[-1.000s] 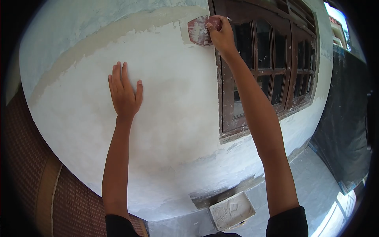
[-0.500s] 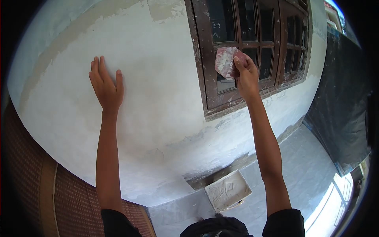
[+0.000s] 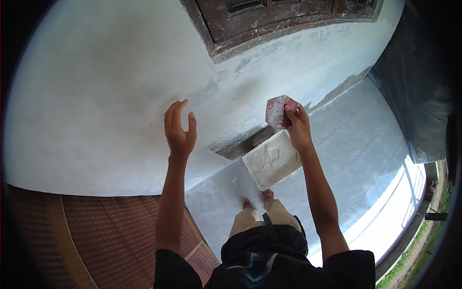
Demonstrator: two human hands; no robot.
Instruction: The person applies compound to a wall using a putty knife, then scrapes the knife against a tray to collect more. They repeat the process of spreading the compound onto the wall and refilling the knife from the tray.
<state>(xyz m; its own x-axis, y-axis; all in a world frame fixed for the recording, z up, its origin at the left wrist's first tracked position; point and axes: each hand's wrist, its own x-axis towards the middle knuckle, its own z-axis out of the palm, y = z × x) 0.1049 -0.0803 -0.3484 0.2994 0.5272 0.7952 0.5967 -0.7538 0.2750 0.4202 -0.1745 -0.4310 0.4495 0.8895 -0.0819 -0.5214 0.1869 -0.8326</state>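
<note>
Observed on site: the person's right hand (image 3: 300,129) grips a reddish flat scraper (image 3: 276,111) between thumb and fingers, its white-smeared face angled out to the left of the grip. The tray (image 3: 251,174) of pale paste (image 3: 272,160) lies below the grip and a little to its left, its long axis running roughly along the foot of the wall (image 3: 110,96); the right hand is the nearer of the two, and the scraper shows just past the tray's upper edge. The height between scraper and paste cannot be fairly judged from this steep, curved view. The left hand (image 3: 180,137), left of the grip, is empty, fingers loosely curved before the wall (contact there is not certain). Beyond the grip, the wall is whitish, with rough grey patches beneath the brown window frame (image 3: 284,32). Below and right of the grip runs grey tiled floor (image 3: 346,125), on which the tray appears to sit, with a bare foot (image 3: 268,194) close by its near side. Far left and lower stands reddish woven matting (image 3: 115,226); far right hangs a dark sheet (image 3: 418,86).
</note>
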